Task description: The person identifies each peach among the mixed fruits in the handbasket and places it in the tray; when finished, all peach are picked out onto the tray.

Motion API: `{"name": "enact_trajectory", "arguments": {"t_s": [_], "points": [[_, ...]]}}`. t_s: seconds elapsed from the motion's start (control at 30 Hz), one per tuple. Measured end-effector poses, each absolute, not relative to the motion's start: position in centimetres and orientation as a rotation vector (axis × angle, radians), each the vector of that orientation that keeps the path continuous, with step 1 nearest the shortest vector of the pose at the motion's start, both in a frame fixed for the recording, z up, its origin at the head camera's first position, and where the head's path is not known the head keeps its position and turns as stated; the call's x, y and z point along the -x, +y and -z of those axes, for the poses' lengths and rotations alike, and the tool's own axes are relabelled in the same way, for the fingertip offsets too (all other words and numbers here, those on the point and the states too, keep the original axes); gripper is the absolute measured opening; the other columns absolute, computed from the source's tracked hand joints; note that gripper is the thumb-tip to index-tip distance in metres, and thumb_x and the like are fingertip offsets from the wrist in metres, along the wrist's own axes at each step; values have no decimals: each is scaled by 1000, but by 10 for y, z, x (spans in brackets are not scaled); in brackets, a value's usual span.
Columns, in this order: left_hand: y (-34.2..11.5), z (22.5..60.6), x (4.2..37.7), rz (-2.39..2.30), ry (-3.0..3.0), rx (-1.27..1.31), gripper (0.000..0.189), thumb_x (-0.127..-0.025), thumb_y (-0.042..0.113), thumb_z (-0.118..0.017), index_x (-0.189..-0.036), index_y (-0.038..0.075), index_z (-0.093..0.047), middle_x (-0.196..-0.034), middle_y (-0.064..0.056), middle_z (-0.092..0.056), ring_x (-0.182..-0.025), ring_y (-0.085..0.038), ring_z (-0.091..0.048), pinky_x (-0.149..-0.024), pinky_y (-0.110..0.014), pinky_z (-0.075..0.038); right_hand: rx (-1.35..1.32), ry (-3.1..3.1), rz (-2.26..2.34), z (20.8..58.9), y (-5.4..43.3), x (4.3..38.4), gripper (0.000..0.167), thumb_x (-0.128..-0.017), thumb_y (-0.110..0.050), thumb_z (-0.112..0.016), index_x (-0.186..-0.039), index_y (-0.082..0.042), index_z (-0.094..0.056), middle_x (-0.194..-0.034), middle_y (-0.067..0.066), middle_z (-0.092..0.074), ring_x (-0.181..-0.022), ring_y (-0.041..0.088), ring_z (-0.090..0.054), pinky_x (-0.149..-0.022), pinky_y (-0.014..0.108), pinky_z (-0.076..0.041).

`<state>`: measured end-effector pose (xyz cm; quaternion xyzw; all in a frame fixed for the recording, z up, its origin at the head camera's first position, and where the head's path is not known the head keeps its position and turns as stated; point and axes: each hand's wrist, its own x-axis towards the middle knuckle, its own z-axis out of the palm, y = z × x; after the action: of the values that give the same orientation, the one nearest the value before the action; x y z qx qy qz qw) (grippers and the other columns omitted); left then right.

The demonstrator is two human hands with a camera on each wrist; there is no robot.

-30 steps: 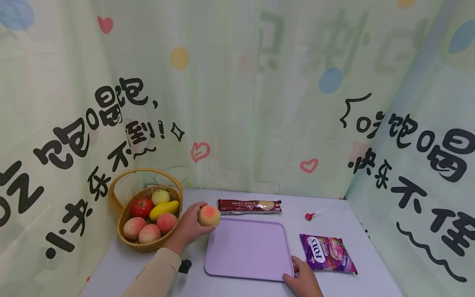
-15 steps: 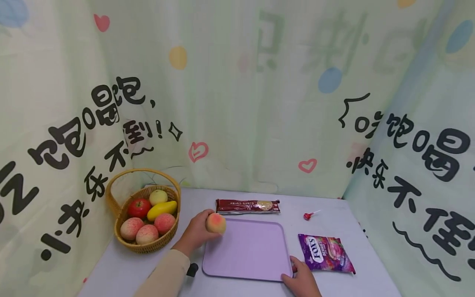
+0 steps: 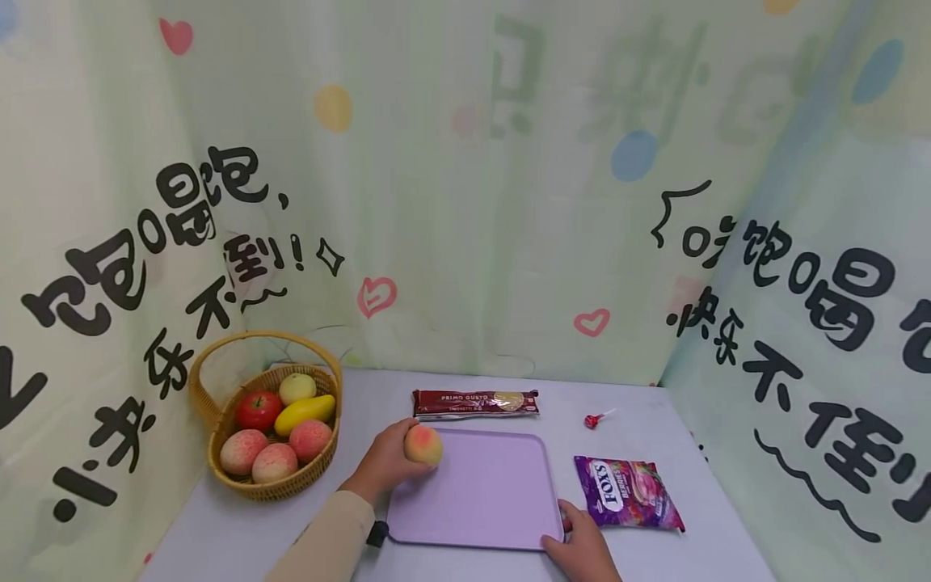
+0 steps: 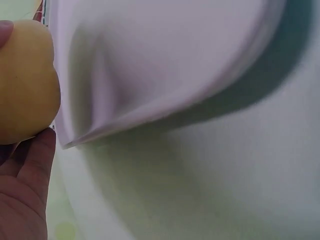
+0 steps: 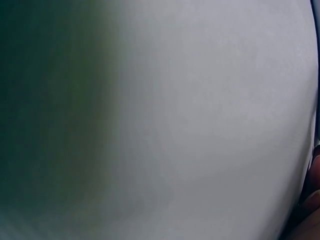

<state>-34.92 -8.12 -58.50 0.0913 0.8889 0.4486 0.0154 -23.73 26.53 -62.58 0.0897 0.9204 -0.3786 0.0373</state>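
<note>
My left hand [image 3: 387, 462] grips a yellow peach with a red blush [image 3: 424, 447] over the left side of a lilac tray [image 3: 480, 493]. In the left wrist view the peach [image 4: 27, 82] sits between thumb and fingers, with the tray [image 4: 170, 50] beyond it. At the tray's front right corner, my right hand [image 3: 582, 543] holds the edge, thumb on the near side and fingers along the right side. Only a bit of the right fingers [image 5: 314, 175] shows in the right wrist view, at its right border.
A wicker basket [image 3: 211, 449] of fruit stands at the left: peaches, a red fruit, a yellow fruit and a pale green one. Behind the tray lies a brown spaghetti packet [image 3: 476, 403]. To the right are a red lollipop [image 3: 592, 421] and a purple Fox's candy bag [image 3: 629, 493].
The left hand has carried the peach rightward, away from the basket and over the tray's left side. The right hand stays at the tray's corner. The head view has turned slightly right.
</note>
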Motion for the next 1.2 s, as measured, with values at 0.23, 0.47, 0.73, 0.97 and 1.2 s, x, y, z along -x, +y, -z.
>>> {"name": "enact_trajectory", "arguments": {"t_s": [0.23, 0.47, 0.73, 0.97, 1.2], "points": [[-78, 588, 352, -1384, 2765, -312, 87, -69, 26, -95, -143, 5, -54, -133, -13, -62, -111, -26, -60, -101, -51, -52, -254, 2850, 1156, 626, 267, 237, 77, -76, -20, -84, -139, 11, -53, -90, 5, -58, -73, 17, -48, -62, 26, -42], [-77, 593, 353, -1309, 2804, -350, 86, -70, 25, -94, -143, 4, -54, -133, -14, -62, -111, -26, -60, -101, -50, -52, -273, 2828, 1148, 628, 266, 238, 78, -77, -22, -84, -140, 11, -52, -92, 6, -57, -74, 18, -49, -63, 28, -43], [-72, 593, 356, -1283, 2838, -444, 85, -70, 20, -93, -144, 1, -54, -135, -17, -62, -116, -30, -60, -103, -52, -50, -278, 2823, 1141, 627, 266, 238, 77, -77, -23, -83, -140, 10, -53, -92, 5, -57, -74, 18, -49, -62, 28, -42], [-70, 596, 358, -1282, 2848, -343, 85, -70, 22, -94, -144, 5, -55, -136, -15, -61, -118, -30, -59, -105, -53, -50, -279, 2811, 1140, 629, 266, 239, 78, -77, -24, -83, -140, 10, -52, -92, 5, -57, -73, 18, -49, -62, 28, -42], [-71, 596, 356, -1267, 2836, -344, 91, -72, 25, -95, -148, 6, -50, -141, -15, -59, -126, -33, -57, -108, -56, -47, -273, 2821, 1128, 630, 267, 240, 78, -77, -25, -83, -140, 10, -52, -92, 6, -58, -74, 18, -49, -63, 28, -43]]}}
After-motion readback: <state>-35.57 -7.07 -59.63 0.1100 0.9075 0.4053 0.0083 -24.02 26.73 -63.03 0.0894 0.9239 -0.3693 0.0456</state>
